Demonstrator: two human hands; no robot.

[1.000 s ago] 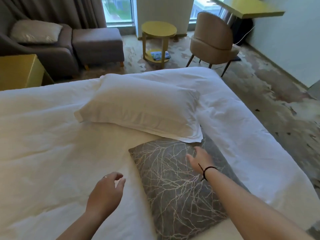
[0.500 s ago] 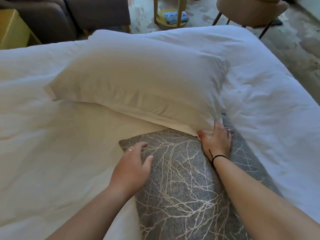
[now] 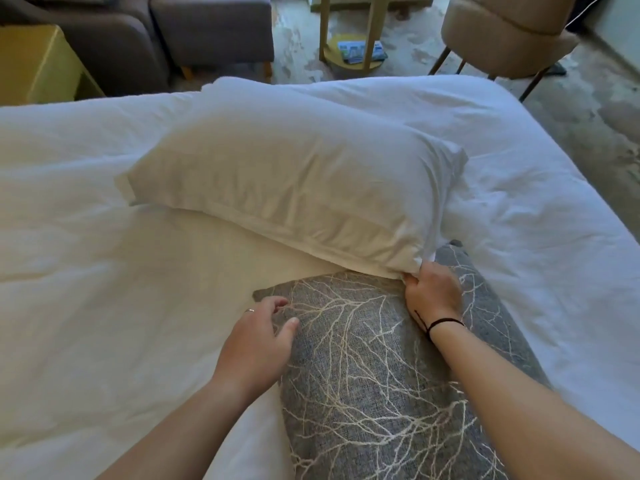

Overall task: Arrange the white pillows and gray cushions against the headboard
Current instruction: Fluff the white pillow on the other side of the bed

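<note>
Gripping the white pillow's [image 3: 294, 188] corner, the right hand [image 3: 433, 294] starts the job; the left hand [image 3: 258, 341] hovers relaxed over the gray cushion [image 3: 374, 393]; nothing appears arranged yet.

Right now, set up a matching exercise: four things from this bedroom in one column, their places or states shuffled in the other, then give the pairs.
1. white pillow
2. gray cushion
3. left hand
4. beige chair

A. on the floor beyond the bed
B. fingers spread over the cushion's corner
C. corner gripped by the right hand
D. partly under the pillow

Pairs: 1-C, 2-D, 3-B, 4-A
</note>
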